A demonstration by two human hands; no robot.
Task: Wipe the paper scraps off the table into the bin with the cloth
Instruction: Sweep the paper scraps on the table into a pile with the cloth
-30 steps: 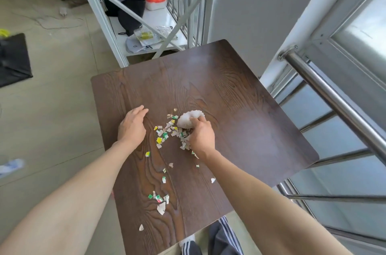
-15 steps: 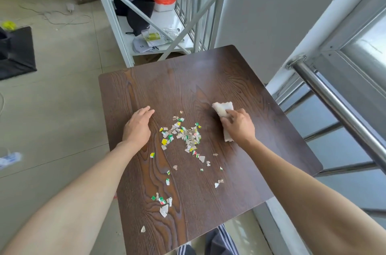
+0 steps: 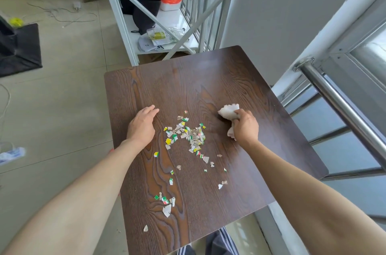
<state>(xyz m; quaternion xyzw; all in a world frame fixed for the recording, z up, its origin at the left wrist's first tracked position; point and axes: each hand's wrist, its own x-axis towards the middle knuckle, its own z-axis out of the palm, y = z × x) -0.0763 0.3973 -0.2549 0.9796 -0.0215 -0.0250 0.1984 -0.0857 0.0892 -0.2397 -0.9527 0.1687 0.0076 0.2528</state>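
Note:
Several small paper scraps (image 3: 189, 134), white, yellow and green, lie heaped in the middle of the dark wooden table (image 3: 208, 79). More scraps (image 3: 166, 202) are strewn toward the near edge. My right hand (image 3: 245, 127) grips a crumpled white cloth (image 3: 228, 111) on the tabletop just right of the heap. My left hand (image 3: 142, 126) rests flat on the table, fingers straight, left of the heap. No bin is in view.
A white metal shelf rack (image 3: 167, 14) with bags stands beyond the table's far edge. A steel handrail (image 3: 342, 106) and window frames run along the right. A black object (image 3: 18, 47) and cables lie on the tiled floor at the left.
My right hand with the cloth has moved from over the heap to its right side. The heap now lies uncovered. My left hand has stayed in place.

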